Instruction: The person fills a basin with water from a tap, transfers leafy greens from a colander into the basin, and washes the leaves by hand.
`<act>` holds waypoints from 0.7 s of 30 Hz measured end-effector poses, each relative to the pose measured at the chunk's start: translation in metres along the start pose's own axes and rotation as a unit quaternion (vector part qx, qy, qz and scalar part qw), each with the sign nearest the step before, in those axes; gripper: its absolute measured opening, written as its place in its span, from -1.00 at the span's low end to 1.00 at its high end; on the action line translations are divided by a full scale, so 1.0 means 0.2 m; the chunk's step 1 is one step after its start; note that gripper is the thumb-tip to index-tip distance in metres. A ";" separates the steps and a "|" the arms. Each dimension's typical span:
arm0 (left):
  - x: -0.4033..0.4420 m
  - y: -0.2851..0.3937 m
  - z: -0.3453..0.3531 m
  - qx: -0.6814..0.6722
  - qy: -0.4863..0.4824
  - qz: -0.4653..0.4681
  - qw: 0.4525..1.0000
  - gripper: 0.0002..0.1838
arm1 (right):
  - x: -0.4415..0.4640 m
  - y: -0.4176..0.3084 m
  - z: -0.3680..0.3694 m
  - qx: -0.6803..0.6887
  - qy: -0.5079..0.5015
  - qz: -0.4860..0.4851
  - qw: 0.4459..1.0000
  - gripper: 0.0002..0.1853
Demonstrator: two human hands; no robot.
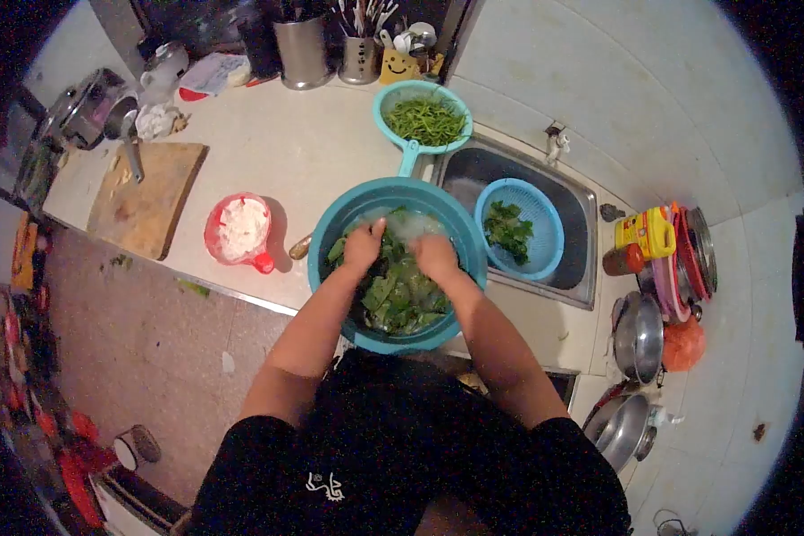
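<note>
A large teal basin (pixel 327 201) stands on the counter, with dark leafy greens (pixel 391 290) in cloudy water. My left hand (pixel 364 247) is inside the basin at the upper left of the leaves, its fingers bent and touching together; what they hold, if anything, is hidden. My right hand (pixel 435 257) is across from it, partly in the water among the greens, with its fingertips hidden. Right of the basin, a blue basket (pixel 551 234) in the sink holds more leafy greens (pixel 507 232).
Left of the basin are a red bowl (pixel 213 234) of white powder and a wooden board (pixel 165 192) with a knife. A light blue colander (pixel 465 116) of green stalks stands behind. The metal sink (pixel 590 241), a yellow container (pixel 645 234) and metal pans (pixel 639 338) are at the right.
</note>
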State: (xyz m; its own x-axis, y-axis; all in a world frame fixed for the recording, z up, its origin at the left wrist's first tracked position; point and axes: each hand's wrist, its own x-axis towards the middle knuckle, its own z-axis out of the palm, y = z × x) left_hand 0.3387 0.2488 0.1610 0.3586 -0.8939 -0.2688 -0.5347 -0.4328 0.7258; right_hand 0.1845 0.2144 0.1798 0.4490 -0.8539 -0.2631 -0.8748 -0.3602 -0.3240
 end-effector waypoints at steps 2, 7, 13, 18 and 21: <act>0.00 0.01 0.00 -0.030 0.008 -0.025 0.999 -0.44 | 0.02 0.01 -0.01 0.022 0.035 0.015 0.999 -0.73; -0.06 0.02 -0.03 -0.183 -0.015 0.012 0.983 -0.46 | 0.01 0.02 0.05 0.159 0.192 -0.104 0.963 -0.60; 0.01 -0.10 0.09 -0.054 -0.077 0.064 0.993 -0.45 | 0.02 -0.02 0.13 0.062 0.041 -0.103 0.992 -0.61; 0.03 -0.07 0.08 0.018 -0.052 0.051 0.997 -0.61 | 0.06 -0.03 0.10 0.040 0.010 0.001 0.999 -0.76; 0.02 -0.03 0.08 0.027 -0.031 0.020 0.999 -0.58 | 0.04 -0.06 0.00 0.082 0.034 0.053 0.995 -0.77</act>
State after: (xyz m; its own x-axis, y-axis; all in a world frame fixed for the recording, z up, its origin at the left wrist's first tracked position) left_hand 0.3321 0.2454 0.1452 0.2883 -0.9157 -0.2801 -0.5890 -0.4002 0.7021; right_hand 0.1984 0.2113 0.1812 0.3378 -0.9093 -0.2430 -0.8725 -0.2058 -0.4431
